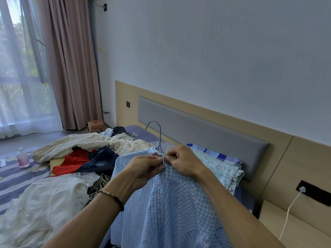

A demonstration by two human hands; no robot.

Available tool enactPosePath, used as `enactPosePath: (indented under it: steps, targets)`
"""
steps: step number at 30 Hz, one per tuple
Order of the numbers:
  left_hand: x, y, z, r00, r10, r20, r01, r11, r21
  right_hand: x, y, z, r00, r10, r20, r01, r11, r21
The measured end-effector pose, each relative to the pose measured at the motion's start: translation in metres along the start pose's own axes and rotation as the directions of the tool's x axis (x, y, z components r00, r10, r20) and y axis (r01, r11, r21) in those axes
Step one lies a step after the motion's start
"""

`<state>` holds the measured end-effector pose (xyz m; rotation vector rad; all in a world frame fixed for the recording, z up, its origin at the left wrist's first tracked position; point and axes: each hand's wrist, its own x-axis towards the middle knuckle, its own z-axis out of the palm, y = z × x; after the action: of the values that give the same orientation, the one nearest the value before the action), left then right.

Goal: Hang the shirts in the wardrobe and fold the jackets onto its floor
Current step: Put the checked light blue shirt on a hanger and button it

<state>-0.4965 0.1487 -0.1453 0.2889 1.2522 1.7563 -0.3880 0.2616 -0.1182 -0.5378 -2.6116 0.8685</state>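
Blue gingham shirt [172, 203], draped on a hanger [160, 138], has its collar pinched closed by the fingers [160, 159] of the left hand [143, 169] and right hand [182, 161], apparently buttoning it. Beyond the fingers, unsorted clothes [77, 158] cover the bed [10, 172]; no wardrobe is visible.

The blue gingham shirt [166, 203] is thin, matt woven cloth with a puckered, seersucker-like surface, hung on a smooth, pale blue hanger [157, 133] that looks plastic-coated. Beside it lie a crinkled cream quilt [86, 142], dark denim [100, 160] and a soft white garment [48, 199]. The headboard [206, 129] pairs a matt grey padded panel with smooth, light wood-look board.
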Motion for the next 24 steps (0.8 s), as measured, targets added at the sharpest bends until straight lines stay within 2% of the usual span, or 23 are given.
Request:
enactPosePath:
  steps: [3, 7, 15, 19, 24]
  targets:
    - [0.001, 0.000, -0.002, 0.998, -0.058, -0.005, 0.058, 0.998, -0.039, -0.002, 0.001, 0.005, 0.997, -0.053, -0.058, 0.050, 0.998, -0.047]
    - [-0.001, -0.001, -0.005, 0.996, -0.092, -0.021, 0.093, 0.995, 0.042, -0.005, 0.002, 0.008, 0.994, -0.105, 0.005, 0.105, 0.987, -0.119]
    - [-0.003, 0.003, -0.008, 0.995, -0.100, -0.030, 0.102, 0.993, 0.058, -0.006, 0.000, 0.015, 0.973, -0.214, -0.080, 0.195, 0.959, -0.204]
    - [-0.001, 0.000, -0.001, 0.990, -0.019, -0.140, 0.041, 0.987, 0.158, -0.009, -0.002, 0.019, 0.969, -0.239, -0.063, 0.206, 0.923, -0.324]
    - [0.000, 0.004, 0.005, 0.986, 0.046, -0.160, -0.009, 0.974, 0.227, -0.007, -0.003, 0.026, 0.933, -0.296, -0.203, 0.169, 0.861, -0.480]
